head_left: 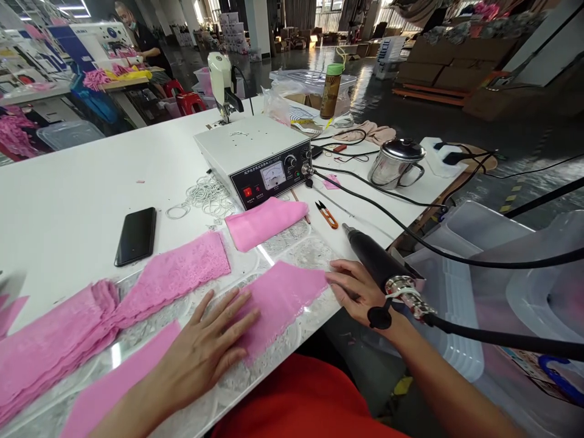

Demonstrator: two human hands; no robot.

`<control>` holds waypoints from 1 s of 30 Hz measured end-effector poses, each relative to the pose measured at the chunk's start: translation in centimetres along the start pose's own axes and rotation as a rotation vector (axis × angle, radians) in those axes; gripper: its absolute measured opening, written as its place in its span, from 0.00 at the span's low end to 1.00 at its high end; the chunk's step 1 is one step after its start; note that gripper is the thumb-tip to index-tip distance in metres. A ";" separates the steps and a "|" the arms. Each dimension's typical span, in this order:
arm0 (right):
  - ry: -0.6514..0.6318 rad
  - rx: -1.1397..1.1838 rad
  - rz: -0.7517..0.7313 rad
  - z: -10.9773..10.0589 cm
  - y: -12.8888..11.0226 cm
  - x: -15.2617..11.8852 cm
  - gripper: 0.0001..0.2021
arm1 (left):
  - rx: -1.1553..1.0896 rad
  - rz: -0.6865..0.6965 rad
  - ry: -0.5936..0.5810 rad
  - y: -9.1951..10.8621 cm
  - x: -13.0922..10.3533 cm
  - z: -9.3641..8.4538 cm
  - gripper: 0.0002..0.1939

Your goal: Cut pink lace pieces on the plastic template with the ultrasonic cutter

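My left hand [205, 340] lies flat with fingers spread over the left part of a pink fabric piece [287, 292] on the table's clear-covered front edge. At the piece's pointed right end, my right hand [358, 289] touches the tip with its fingers apart. A black handheld tool [376, 258] with a metal nozzle and cable passes above my right hand and partly hides it; no fingers show wrapped round it. Another pink piece [132, 371] lies partly under my left forearm. Beyond are a folded pink piece [267, 223] and a stack of pink lace pieces [59, 350].
A control box [269, 176] with a dial stands behind the fabric. Around it are orange thread snips [327, 215], a phone [135, 237], white cord [207, 198], a metal mug [396, 163] and a bottle [331, 91]. Clear plastic bins [451, 316] stand at right. Another person [141, 45] sits far left.
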State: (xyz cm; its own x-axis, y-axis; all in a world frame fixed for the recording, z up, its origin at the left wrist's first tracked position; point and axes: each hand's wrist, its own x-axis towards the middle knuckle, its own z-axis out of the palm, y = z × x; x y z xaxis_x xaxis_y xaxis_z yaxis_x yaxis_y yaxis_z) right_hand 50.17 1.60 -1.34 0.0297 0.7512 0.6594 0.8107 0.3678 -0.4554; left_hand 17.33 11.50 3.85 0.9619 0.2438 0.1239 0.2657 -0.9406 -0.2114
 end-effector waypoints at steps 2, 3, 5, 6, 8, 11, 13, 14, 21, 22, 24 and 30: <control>0.001 -0.028 -0.018 0.0 0.0 0.1 0.13 | -0.006 0.031 0.002 0.2 0.7 0.0 0.28; 0.005 -0.045 -0.020 0.0 0.0 0.1 0.12 | -0.006 0.043 0.002 0.2 1.0 0.0 0.28; 0.014 -0.074 -0.002 0.0 -0.1 0.2 0.10 | -0.004 0.056 0.007 0.2 1.4 0.0 0.28; 0.021 -0.081 0.013 0.0 -0.1 0.2 0.10 | -0.005 0.056 0.008 0.2 1.5 -0.1 0.28; 0.039 -0.074 0.040 0.0 -0.1 0.1 0.11 | -0.011 0.049 0.001 0.2 1.6 -0.2 0.27; 0.028 -0.045 0.022 -0.2 -0.1 -0.1 0.14 | -0.032 0.047 -0.012 0.2 2.1 -0.5 0.27; -0.007 -0.042 -0.019 -0.3 -0.1 -0.2 0.15 | -0.054 0.066 -0.008 0.2 2.9 -0.5 0.28; -0.020 -0.048 -0.034 -0.4 0.0 -0.2 0.15 | -0.067 0.079 -0.001 0.3 3.5 -0.4 0.28; 0.007 -0.070 -0.003 0.0 -0.1 -0.3 0.14 | -0.194 0.124 -0.043 0.4 7.7 1.2 0.28; 0.011 -0.079 -0.005 0.0 -0.1 -0.3 0.14 | -0.211 0.126 -0.052 0.4 7.9 1.3 0.28; 0.016 -0.095 -0.006 0.0 -0.1 -0.3 0.13 | -0.227 0.129 -0.059 0.4 8.3 1.6 0.28; 0.030 -0.033 0.060 0.5 0.4 -1.2 0.13 | -0.216 0.133 -0.069 0.6 8.3 1.9 0.28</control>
State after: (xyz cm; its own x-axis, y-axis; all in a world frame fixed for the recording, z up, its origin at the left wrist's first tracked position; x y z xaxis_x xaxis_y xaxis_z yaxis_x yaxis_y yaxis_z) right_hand 50.17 1.15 -2.58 0.0961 0.7545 0.6493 0.8258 0.3037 -0.4752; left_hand 25.57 13.44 2.91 0.9915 0.1231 0.0411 0.1235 -0.9923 -0.0090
